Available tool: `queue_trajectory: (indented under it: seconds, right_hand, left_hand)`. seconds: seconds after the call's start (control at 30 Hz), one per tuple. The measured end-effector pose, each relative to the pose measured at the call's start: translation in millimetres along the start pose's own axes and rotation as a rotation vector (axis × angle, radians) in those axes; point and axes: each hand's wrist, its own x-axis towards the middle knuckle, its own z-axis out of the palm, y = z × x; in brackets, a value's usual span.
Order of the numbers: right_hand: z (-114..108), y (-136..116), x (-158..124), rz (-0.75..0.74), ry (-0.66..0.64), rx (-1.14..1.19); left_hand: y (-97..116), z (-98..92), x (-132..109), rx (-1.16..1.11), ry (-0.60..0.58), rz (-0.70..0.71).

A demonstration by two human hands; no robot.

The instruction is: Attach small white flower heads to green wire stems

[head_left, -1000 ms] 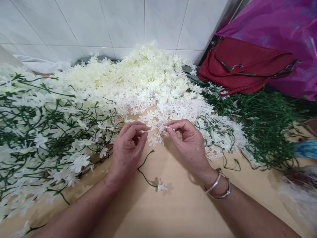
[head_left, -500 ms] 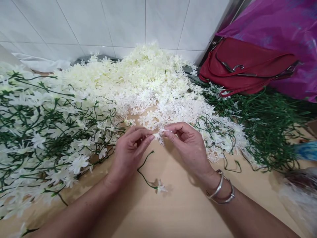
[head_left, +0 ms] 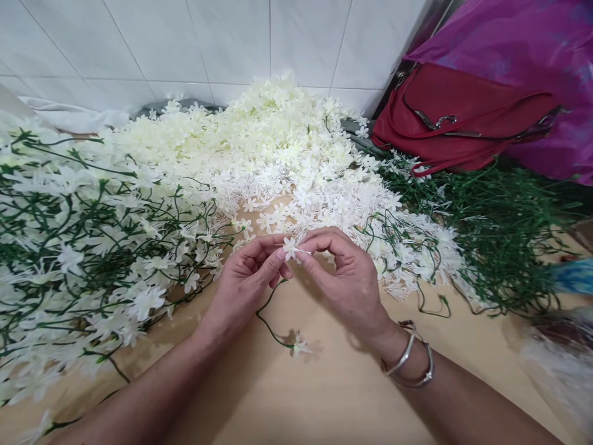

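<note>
Between my two hands is a small white artificial flower [head_left: 290,248], its petals facing me. My left hand [head_left: 252,272] pinches it at its left side with thumb and forefinger. From the right, my right hand [head_left: 345,272] closes thumb and fingers on thin white stamen threads [head_left: 303,251] at the flower's edge. Below the hands, a green stem [head_left: 265,320] with a white flower [head_left: 300,346] at its end lies on the table [head_left: 296,402]. Just beyond the fingers, loose white petals [head_left: 278,216] and stamens are scattered.
A tall heap of white flower heads [head_left: 259,130] stands against the tiled wall [head_left: 231,43]. Stemmed white flowers [head_left: 106,247] pile up at left. Bare green stems [head_left: 500,235] lie at right, below a red handbag [head_left: 472,117] and a purple bag [head_left: 546,55]. Clear plastic [head_left: 560,364] sits at lower right.
The flower between my hands has turned to show its open petals, and my fingers have come closer together around it. The stem on the table stays in place.
</note>
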Motion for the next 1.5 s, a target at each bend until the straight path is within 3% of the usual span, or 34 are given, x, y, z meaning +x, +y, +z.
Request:
queue_trajectory:
  seconds: [0.2, 0.4, 0.5, 0.63, 0.73, 0.83, 0.93, 1.0, 1.07, 1.17, 1.37, 1.5]
  right_hand:
    - [1.1, -1.1, -0.2, -0.031, 0.037, -0.086]
    - [4.5, 1.2, -1.0, -0.008, 0.023, -0.03]
    - [4.7, 4.6, -1.9, 0.008, 0.039, -0.015]
    - [3.2, 8.7, -2.0, 0.163, 0.064, 0.123]
    - [1.2, 9.0, -0.2, 0.233, -0.029, 0.203]
    - [-1.4, 9.0, 3.0, 0.176, -0.049, 0.222]
    - [-5.5, 11.7, 7.1, 0.156, 0.023, 0.222]
    - [-9.2, 14.3, 10.1, 0.172, 0.061, 0.194]
    - [-13.0, 15.9, 12.9, 0.177, 0.077, 0.14]
    - [-17.5, 15.3, 15.7, 0.155, 0.079, 0.066]
    - [-19.7, 16.2, 16.4, 0.109, 0.076, 0.012]
    - [-17.6, 19.2, 15.7, 0.148, 0.041, 0.095]
  left_hand:
    - [3.0, 1.7, -2.1, 0.144, 0.008, 0.058]
    - [-1.8, 2.6, -5.1, 0.197, 0.013, 0.122]
    - [-3.2, 0.8, -6.2, 0.25, -0.035, 0.152]
    - [-2.9, -2.0, -9.1, 0.399, -0.108, 0.216]
    - [-2.0, -2.9, -11.6, 0.491, -0.107, 0.256]
    - [-0.5, -4.9, -11.3, 0.506, -0.085, 0.299]
    - [3.0, -11.2, -7.4, 0.724, -0.034, 0.406]
    - [5.4, -18.1, -4.6, 0.938, -0.082, 0.498]
    - [7.2, -25.5, -3.1, 1.125, -0.21, 0.547]
    - [8.8, -32.9, -3.3, 1.336, -0.352, 0.525]
    - [11.4, -26.7, -4.6, 1.516, -0.457, 0.431]
    - [11.4, -21.3, -5.1, 1.509, -0.453, 0.475]
